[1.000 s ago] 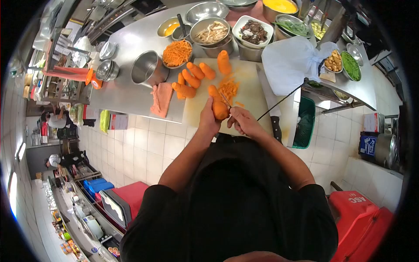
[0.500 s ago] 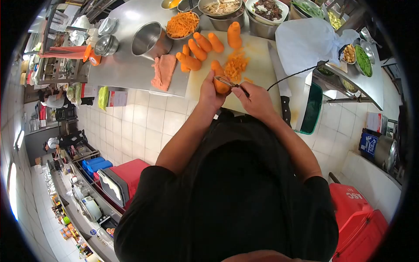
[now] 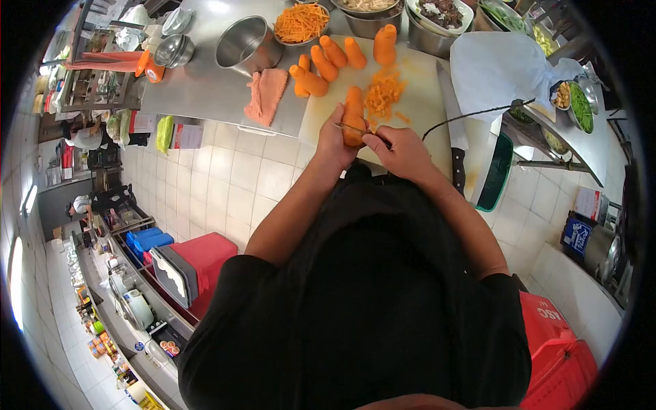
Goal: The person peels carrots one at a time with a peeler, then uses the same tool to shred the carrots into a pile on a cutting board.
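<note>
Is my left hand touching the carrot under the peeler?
Touching. The head view shows your left hand gripping the carrot at its near end, no gap visible between them.

From where I stand, the person's left hand [image 3: 330, 149] grips a carrot [image 3: 354, 106] over the board [image 3: 427, 89], while the right hand [image 3: 404, 153] holds a peeler [image 3: 350, 128] across it. Orange peelings [image 3: 384, 94] lie heaped just beside. More carrots [image 3: 324, 64] sit farther back, a knife [image 3: 456, 130] lies along the right, and left of the board are a pink cloth [image 3: 266, 96] and a steel pot [image 3: 236, 51].
</note>
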`<action>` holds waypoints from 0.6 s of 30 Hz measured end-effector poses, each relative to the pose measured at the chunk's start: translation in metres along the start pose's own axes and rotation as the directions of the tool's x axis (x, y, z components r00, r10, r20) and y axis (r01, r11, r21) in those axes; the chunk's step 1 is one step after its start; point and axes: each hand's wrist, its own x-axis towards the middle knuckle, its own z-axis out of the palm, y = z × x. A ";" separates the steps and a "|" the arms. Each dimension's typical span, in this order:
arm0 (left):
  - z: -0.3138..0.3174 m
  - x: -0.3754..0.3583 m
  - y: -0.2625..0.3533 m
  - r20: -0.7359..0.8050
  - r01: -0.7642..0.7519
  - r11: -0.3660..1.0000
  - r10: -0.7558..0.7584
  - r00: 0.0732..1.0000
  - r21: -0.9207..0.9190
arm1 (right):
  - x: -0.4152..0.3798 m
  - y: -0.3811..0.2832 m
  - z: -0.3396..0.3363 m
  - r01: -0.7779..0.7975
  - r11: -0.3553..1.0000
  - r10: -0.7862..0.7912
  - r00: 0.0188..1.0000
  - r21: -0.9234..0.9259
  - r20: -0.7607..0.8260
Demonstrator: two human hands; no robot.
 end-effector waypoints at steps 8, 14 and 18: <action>-0.017 -0.012 0.004 0.093 0.102 0.992 -0.108 0.990 0.068 | 0.029 0.048 0.018 0.011 0.994 -0.013 1.000 -0.106 -0.020; -0.014 -0.036 0.003 0.174 0.085 0.986 -0.110 0.979 0.145 | 0.049 0.079 0.006 -0.233 0.946 0.215 0.971 -0.227 -0.099; -0.030 -0.028 0.009 0.101 0.021 0.985 -0.039 0.994 0.172 | 0.045 0.078 0.015 -0.268 0.963 0.267 0.960 -0.004 -0.087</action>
